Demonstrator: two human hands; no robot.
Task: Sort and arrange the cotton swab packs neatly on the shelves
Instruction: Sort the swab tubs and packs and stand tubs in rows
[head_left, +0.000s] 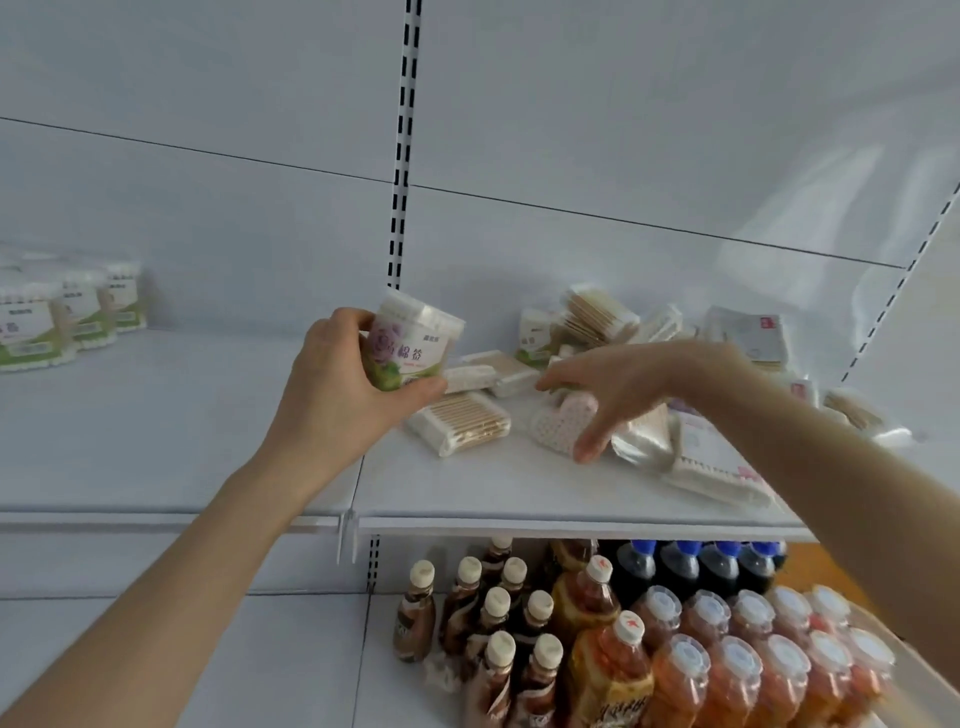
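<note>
Gripping a round, clear plastic swab tub (410, 343), the left hand (332, 384) is raised; the right hand (623, 389) hovers spread-fingered over a heart-shaped pack (563, 423).

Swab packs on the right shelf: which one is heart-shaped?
The pink dotted pack lying at the front, just beneath the right hand. The others around it are rectangular packs or bags.

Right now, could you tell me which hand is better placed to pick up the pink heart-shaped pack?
The right hand: it is open over the heart-shaped pack, thumb and fingers either side, whereas the left hand has its grip full with the round rose-label tub.
</note>
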